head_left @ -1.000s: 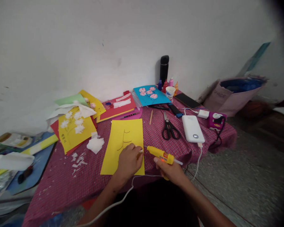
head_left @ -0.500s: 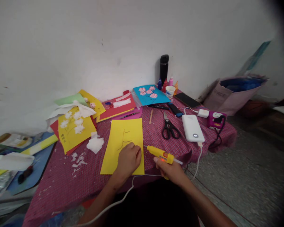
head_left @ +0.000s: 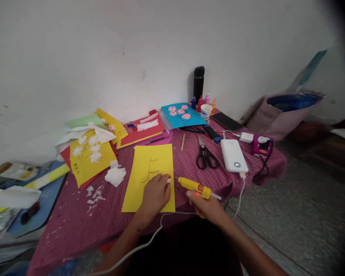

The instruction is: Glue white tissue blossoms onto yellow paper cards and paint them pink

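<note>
My right hand (head_left: 208, 205) is wrapped round a yellow hot glue gun (head_left: 194, 186), its nozzle pointing left and a small red light glowing. A clear glue stick sticks out of its back end. My left hand (head_left: 156, 193) is closed and rests over a yellow sheet of paper (head_left: 140, 165). A small white bit shows at its thumb, too small to name. The sheet bears a thin drawn branch, partly covered by my left hand. The nozzle is just right of my left fingers, beside the sheet's edge.
Black scissors (head_left: 206, 156), a white power bank (head_left: 234, 155) and a wooden stick (head_left: 183, 142) lie nearby. White tissue (head_left: 115, 175) sits left of the sheet. Flower pictures on yellow paper (head_left: 84, 168) and blue paper (head_left: 176, 122), plus a paper cup (head_left: 206, 111), are farther back. A white cable (head_left: 158, 232) crosses my left forearm.
The thumb of my left hand has shifted slightly up and outward, and a white bit now shows beside it. My right hand and the glue gun have hardly moved.
</note>
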Demonstrator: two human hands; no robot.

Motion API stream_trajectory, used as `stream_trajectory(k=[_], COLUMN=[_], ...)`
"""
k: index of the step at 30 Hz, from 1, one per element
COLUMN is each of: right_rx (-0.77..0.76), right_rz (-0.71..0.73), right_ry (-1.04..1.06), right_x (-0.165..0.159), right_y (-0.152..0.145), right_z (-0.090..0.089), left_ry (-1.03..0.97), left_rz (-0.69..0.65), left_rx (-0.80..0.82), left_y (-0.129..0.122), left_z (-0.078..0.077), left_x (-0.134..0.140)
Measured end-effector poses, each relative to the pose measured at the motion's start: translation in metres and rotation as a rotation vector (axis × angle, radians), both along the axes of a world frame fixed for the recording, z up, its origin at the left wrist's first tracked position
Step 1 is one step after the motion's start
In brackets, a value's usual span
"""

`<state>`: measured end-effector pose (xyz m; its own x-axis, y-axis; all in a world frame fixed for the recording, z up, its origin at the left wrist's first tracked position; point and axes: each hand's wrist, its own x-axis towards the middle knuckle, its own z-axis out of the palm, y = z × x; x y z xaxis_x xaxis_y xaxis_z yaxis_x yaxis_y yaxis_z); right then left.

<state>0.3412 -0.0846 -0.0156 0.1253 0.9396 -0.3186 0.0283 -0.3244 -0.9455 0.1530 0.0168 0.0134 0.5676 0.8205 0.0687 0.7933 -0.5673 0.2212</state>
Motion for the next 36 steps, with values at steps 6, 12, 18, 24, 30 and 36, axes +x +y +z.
stream_trajectory(k=[6,12,18,24,30,36], right_rx=[-0.009,-0.002,0.022,-0.009,0.001,0.018], right_rz=[-0.002,-0.020,-0.014,-0.030,-0.045,-0.061], right_ry=[0.003,0.031,0.032,0.025,0.026,-0.003], right_x=[0.000,0.000,-0.001,-0.001,-0.001,-0.001], right_y=[0.000,-0.001,-0.002,-0.001,0.001,0.000], right_z=[-0.004,-0.003,-0.007,-0.009,-0.008,-0.009], left_ry=[0.000,-0.002,-0.018,-0.057,-0.109,-0.005], left_rz=[-0.008,-0.005,0.000,0.013,-0.027,-0.241], left_rx=[-0.016,-0.029,-0.025,-0.021,0.065,0.112], left_y=[0.001,0.001,0.000,-0.011,-0.010,-0.010], left_z=[0.000,0.001,0.002,0.000,-0.005,0.002], left_x=[0.000,0.000,-0.003,-0.020,-0.034,-0.030])
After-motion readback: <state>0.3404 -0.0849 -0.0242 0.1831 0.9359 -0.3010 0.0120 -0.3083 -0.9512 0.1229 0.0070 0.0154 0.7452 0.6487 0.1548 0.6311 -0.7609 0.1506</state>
